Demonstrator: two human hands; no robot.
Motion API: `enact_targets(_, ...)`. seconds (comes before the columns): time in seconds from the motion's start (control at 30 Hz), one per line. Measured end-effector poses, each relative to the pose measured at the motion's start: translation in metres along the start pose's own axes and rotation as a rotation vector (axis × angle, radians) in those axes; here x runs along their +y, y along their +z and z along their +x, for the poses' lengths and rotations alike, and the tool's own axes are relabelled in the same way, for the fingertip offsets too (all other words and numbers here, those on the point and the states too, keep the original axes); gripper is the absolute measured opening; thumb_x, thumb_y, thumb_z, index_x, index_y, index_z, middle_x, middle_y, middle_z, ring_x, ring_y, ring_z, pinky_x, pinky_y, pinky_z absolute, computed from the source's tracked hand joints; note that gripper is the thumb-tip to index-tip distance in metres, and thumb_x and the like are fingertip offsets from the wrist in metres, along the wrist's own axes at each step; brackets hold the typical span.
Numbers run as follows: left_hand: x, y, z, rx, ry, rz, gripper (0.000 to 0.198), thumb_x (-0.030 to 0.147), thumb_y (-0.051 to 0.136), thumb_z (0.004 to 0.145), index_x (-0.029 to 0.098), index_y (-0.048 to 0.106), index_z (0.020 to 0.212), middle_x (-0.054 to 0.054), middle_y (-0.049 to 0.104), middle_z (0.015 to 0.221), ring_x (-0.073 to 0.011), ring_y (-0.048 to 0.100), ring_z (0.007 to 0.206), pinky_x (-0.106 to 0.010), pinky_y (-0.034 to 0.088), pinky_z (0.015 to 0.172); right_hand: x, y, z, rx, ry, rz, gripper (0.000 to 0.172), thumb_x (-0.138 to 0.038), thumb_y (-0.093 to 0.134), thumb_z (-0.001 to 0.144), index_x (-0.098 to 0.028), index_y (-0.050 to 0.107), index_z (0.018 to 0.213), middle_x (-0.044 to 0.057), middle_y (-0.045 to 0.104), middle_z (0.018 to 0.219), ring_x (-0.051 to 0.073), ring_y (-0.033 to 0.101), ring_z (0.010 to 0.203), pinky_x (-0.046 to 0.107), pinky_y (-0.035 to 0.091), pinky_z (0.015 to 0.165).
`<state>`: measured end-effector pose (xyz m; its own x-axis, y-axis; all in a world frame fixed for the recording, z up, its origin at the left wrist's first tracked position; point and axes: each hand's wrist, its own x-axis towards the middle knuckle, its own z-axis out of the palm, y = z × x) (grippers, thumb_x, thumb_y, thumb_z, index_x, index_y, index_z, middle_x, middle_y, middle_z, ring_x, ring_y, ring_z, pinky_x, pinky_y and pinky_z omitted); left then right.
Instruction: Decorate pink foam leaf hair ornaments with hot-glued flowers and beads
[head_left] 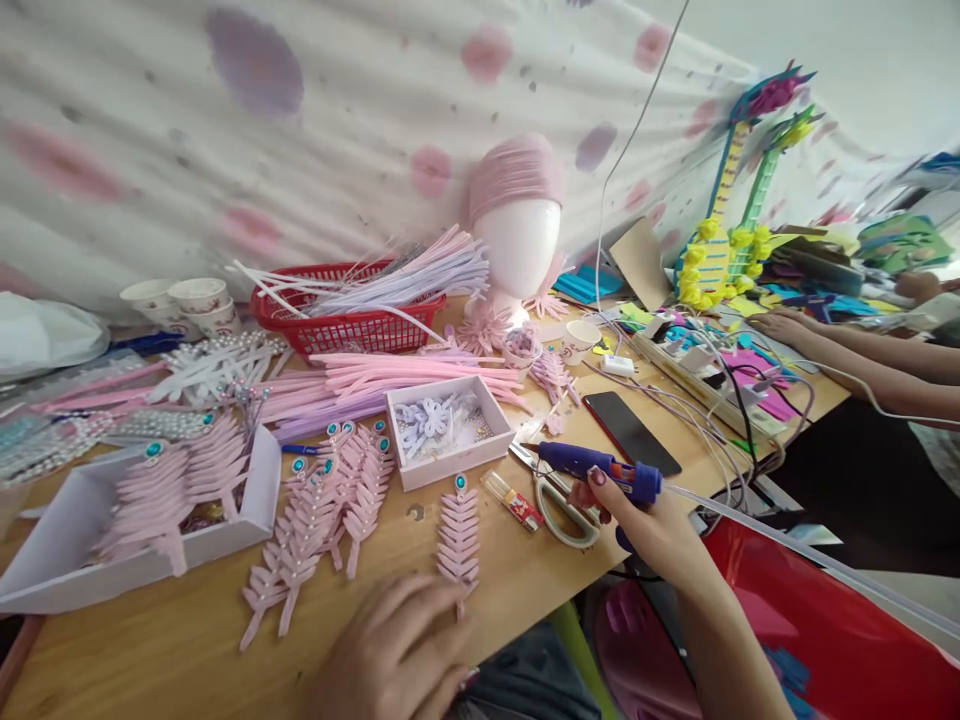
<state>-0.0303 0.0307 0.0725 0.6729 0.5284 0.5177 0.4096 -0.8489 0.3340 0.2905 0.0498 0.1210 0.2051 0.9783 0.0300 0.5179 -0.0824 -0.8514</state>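
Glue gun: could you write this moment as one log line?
Right hand: holds blue glue gun | Left hand: at lower end of pink leaf-shaped piece, contact unclear | Dark phone: lying beyond glue gun

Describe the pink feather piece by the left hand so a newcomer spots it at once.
On the wooden table, find the small white box near the middle. Just below it in the picture, by the left hand, is the pink feather piece. Unlike the clustered feathers to its left, it lies alone.

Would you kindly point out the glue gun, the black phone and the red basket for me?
Glue gun (576,460): head view, blue barrel.
Black phone (631,433): head view, screen.
Red basket (358,331): head view, front wall.
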Motion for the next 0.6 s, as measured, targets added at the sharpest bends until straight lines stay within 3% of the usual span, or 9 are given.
enact_targets(0.1,-0.007,-0.004,-0.018,-0.029,0.075,0.375,0.037,0.03,0.053,0.107,0.02,0.068,0.14,-0.006,0.069,0.143,-0.0228,0.062,0.132,-0.039,0.031,0.129,-0.012,0.004,-0.006,-0.092,-0.03,0.017,0.062,-0.077,0.062,0.087,-0.018,0.08,0.079,0.01,0.078,0.076,0.023,0.069,0.066,0.033,0.058,0.062)
enact_targets(0.17,-0.005,0.002,-0.026,-0.068,0.118,0.45,0.04,0.037,0.054,0.108,0.023,0.065,0.144,-0.004,0.066,0.147,-0.0249,0.054,0.142,-0.045,0.014,0.135,-0.018,0.009,-0.008,-0.122,-0.065,0.023,0.059,-0.075,0.066,0.086,-0.019,0.08,0.079,0.01,0.077,0.077,0.025,0.07,0.069,0.034,0.059,0.062)
enact_targets(0.23,0.0,0.01,-0.03,-0.076,0.1,0.471,0.042,0.04,0.056,0.107,0.026,0.064,0.145,-0.003,0.067,0.147,-0.0268,0.038,0.155,-0.049,0.005,0.135,-0.022,0.015,-0.01,-0.158,-0.1,0.004,0.056,-0.073,0.067,0.086,-0.02,0.078,0.074,0.008,0.074,0.073,0.024,0.067,0.066,0.034,0.058,0.061)
enact_targets(0.3,0.006,0.018,-0.029,-0.053,0.036,0.479,0.043,0.039,0.056,0.106,0.025,0.064,0.146,-0.004,0.067,0.146,-0.0297,0.018,0.164,-0.052,0.001,0.135,-0.022,0.021,-0.011,-0.193,-0.103,-0.022,0.055,-0.072,0.066,0.088,-0.021,0.074,0.071,0.006,0.07,0.069,0.022,0.063,0.062,0.032,0.056,0.058)
enact_targets(0.37,0.011,0.023,-0.026,-0.031,-0.024,0.461,0.046,0.04,0.053,0.107,0.021,0.063,0.147,-0.008,0.068,0.145,-0.0323,0.008,0.166,-0.054,0.0,0.135,-0.021,0.027,-0.01,-0.226,-0.096,-0.055,0.056,-0.071,0.063,0.091,-0.021,0.071,0.069,0.004,0.067,0.068,0.02,0.059,0.06,0.03,0.052,0.055)
enact_targets(0.6,0.021,0.032,-0.015,-0.064,-0.15,0.385,0.045,0.025,0.05,0.106,0.018,0.059,0.149,-0.001,0.068,0.146,-0.0234,0.005,0.166,-0.051,-0.003,0.135,-0.016,0.037,-0.005,-0.302,-0.223,-0.166,0.062,-0.072,0.052,0.099,-0.02,0.066,0.069,0.002,0.06,0.066,0.018,0.054,0.063,0.03,0.041,0.057)
